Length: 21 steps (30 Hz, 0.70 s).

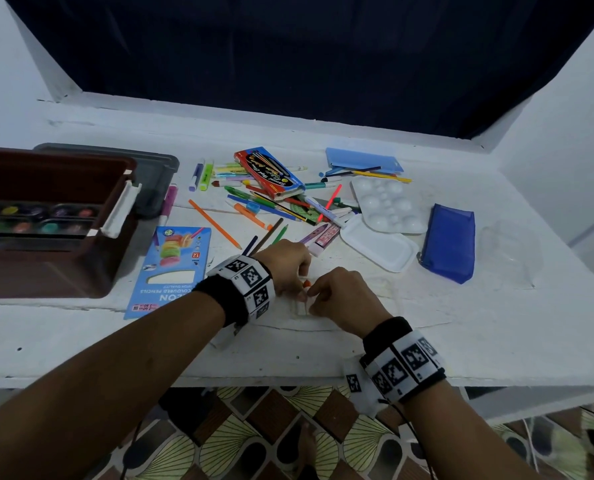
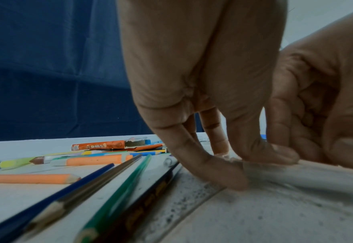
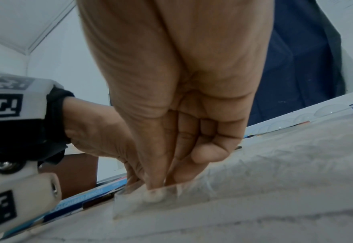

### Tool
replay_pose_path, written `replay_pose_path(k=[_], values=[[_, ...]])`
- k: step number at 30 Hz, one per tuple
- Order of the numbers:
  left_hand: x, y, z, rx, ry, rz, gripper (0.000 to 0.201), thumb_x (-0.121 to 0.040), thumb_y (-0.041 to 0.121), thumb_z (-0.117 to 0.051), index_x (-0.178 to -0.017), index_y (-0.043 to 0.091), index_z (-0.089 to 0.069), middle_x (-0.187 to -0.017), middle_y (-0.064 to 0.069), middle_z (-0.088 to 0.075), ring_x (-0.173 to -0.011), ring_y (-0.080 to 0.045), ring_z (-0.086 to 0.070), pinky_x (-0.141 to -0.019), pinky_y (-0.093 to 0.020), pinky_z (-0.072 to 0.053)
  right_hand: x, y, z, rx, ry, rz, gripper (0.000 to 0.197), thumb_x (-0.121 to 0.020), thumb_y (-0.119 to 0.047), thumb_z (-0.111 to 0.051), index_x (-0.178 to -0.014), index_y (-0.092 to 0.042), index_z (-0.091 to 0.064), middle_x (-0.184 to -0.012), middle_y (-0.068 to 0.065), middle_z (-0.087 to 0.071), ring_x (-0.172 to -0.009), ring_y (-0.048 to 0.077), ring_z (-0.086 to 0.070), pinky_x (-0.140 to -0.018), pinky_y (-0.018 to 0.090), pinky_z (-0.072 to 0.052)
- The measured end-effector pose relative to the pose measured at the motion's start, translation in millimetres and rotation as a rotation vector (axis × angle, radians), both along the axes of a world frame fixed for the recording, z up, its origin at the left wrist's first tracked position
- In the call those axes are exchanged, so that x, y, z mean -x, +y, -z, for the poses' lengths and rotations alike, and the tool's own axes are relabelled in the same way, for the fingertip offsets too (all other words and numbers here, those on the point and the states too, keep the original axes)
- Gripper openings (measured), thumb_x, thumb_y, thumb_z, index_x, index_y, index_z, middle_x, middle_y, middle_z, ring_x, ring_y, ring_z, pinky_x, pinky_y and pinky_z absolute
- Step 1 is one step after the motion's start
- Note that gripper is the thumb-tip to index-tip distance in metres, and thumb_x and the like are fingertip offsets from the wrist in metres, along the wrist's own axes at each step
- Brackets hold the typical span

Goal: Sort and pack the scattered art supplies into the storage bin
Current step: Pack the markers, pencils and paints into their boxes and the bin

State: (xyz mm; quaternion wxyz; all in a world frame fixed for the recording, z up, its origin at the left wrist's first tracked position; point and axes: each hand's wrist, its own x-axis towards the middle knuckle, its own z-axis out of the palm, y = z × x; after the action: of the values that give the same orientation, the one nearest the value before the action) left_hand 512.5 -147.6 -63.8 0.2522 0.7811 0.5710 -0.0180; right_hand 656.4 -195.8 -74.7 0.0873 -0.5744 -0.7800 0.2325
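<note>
A clear plastic pouch [image 1: 368, 292] lies flat near the table's front edge. Both hands meet at its left end. My left hand [image 1: 304, 289] pinches the pouch edge [image 2: 275, 166] between thumb and fingers. My right hand [image 1: 314, 301] pinches the same edge [image 3: 150, 195] from the other side. A small orange tip [image 1: 307, 283] shows between the hands; what it belongs to is hidden. Blue, brown and green pencils [image 2: 88, 189] lie just left of my left hand. The brown storage bin [image 1: 46, 275] stands at the far left with a watercolour set [image 1: 36, 216] inside.
A heap of pens and markers [image 1: 271, 199] and a red brush box [image 1: 269, 171] fill the table's middle. A blue pencil box [image 1: 171, 268] lies beside the bin. A white palette [image 1: 389, 206], white tray [image 1: 378, 247] and blue pouch [image 1: 449, 242] sit to the right.
</note>
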Motion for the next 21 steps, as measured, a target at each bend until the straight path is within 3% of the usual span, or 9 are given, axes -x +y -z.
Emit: replay_pose_path(k=[6, 10, 12, 16, 21], values=[[1.5, -0.1, 2.5, -0.026, 0.001, 0.008, 0.034, -0.079, 0.021, -0.078, -0.109, 0.009, -0.065, -0.105, -0.005, -0.06, -0.059, -0.005, -0.047, -0.051, -0.016, -0.04, -0.4, 1.8, -1.1, 0.001, -0.015, -0.028, 0.025, -0.076, -0.012, -0.075, -0.101, -0.013, -0.076, -0.096, 0.007, -0.07, -0.091, 0.024, -0.065, -0.081, 0.035, -0.052], [4.4, 1.1, 7.4, 0.009, -0.025, -0.037, 0.037, -0.074, 0.022, -0.083, -0.105, 0.015, -0.064, -0.108, -0.005, -0.059, -0.065, -0.012, -0.056, -0.06, -0.025, -0.055, -3.9, 2.4, -0.8, 0.006, -0.005, -0.046, 0.024, -0.078, -0.013, -0.074, -0.102, -0.013, -0.073, -0.096, 0.007, -0.069, -0.09, 0.022, -0.063, -0.076, 0.03, -0.048], [6.3, 1.9, 7.9, 0.037, -0.027, -0.045, 0.041, -0.073, 0.023, -0.084, -0.108, 0.015, -0.064, -0.11, -0.005, -0.059, -0.073, -0.017, -0.062, -0.065, -0.028, -0.058, -7.4, 4.5, -0.9, 0.024, 0.003, -0.072, 0.024, -0.08, -0.016, -0.074, -0.104, -0.015, -0.072, -0.096, 0.005, -0.07, -0.09, 0.019, -0.064, -0.074, 0.027, -0.047], [13.6, 5.7, 5.8, 0.061, -0.027, -0.012, 0.047, -0.076, 0.034, -0.081, -0.114, 0.012, -0.063, -0.086, 0.003, -0.059, -0.07, -0.016, -0.066, -0.065, -0.026, -0.055, -17.4, 13.0, -8.7, 0.072, 0.009, -0.136, 0.024, -0.084, -0.025, -0.073, -0.107, -0.018, -0.071, -0.092, -0.002, -0.071, -0.087, 0.012, -0.066, -0.078, 0.025, -0.05], [23.5, 19.9, -7.7, 0.14, -0.008, 0.051, 0.047, -0.081, 0.045, -0.074, -0.109, 0.009, -0.068, -0.087, -0.004, -0.072, -0.072, -0.012, -0.069, -0.07, -0.029, -0.056, -36.9, 43.1, -29.2, 0.034, -0.02, -0.162, 0.02, -0.086, -0.031, -0.072, -0.104, -0.022, -0.072, -0.076, -0.013, -0.069, -0.073, 0.001, -0.061, -0.074, 0.02, -0.048]])
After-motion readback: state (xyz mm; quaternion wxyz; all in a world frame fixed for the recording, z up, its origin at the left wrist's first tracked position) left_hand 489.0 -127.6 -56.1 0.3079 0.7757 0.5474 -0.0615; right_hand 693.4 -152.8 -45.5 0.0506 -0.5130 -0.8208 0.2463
